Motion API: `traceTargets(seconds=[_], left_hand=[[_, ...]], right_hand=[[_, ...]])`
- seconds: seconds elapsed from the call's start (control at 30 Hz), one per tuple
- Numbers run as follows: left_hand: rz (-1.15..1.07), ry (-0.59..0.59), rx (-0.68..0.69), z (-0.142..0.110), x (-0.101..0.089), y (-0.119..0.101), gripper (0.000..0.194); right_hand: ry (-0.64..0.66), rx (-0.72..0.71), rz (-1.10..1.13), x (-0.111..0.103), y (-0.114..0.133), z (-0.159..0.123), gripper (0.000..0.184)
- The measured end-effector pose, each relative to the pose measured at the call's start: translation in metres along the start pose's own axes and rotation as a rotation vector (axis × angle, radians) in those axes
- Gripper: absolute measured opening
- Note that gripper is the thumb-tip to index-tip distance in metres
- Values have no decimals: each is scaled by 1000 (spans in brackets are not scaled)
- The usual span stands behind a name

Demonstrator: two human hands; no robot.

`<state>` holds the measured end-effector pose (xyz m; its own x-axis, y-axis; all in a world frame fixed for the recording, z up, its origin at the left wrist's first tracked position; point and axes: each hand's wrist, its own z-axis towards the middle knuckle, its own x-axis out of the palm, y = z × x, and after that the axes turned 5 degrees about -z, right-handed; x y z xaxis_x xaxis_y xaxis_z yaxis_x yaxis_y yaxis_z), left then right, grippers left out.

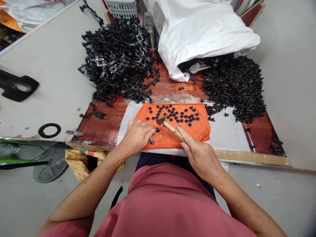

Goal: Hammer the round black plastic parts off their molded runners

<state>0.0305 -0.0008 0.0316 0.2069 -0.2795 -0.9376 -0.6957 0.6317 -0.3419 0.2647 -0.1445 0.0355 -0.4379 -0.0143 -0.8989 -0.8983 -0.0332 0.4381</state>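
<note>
My right hand (201, 156) is wrapped around the wooden handle of a small hammer (172, 129). The hammer's dark metal head is just above an orange cloth (172, 141). My left hand (139, 135) rests at the cloth's left side, fingers pinched together, with a small black plastic part (157, 130) at its fingertips. Just below those fingers a short black and grey piece (151, 141) lies on the cloth. Several round black parts (182, 116) with pegs are spread over the cloth's upper half.
Linked black strips are heaped (116, 62) at the back left. A pile of loose black parts (234, 87) lies at the right, partly under a white sack (204, 33). Behind stand a bottle (149, 31) and a grey basket (122, 8). A black ring (49, 130) lies left.
</note>
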Motion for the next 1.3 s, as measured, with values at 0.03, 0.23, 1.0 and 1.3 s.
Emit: traceTargets(seconds=[0.03, 0.23, 1.0, 1.3], left_hand=[[-1, 13, 5, 1, -1, 2, 39], [-45, 25, 45, 2, 3, 9, 38], [-120, 61, -18, 0, 6, 7, 39], [-307, 61, -99, -3, 4, 7, 39]], right_hand=[[-43, 1, 19, -2, 1, 0, 56], [69, -1, -137, 7, 2, -2, 59], [-25, -18, -59, 0, 5, -2, 60], [-47, 126, 262, 11, -7, -5, 52]])
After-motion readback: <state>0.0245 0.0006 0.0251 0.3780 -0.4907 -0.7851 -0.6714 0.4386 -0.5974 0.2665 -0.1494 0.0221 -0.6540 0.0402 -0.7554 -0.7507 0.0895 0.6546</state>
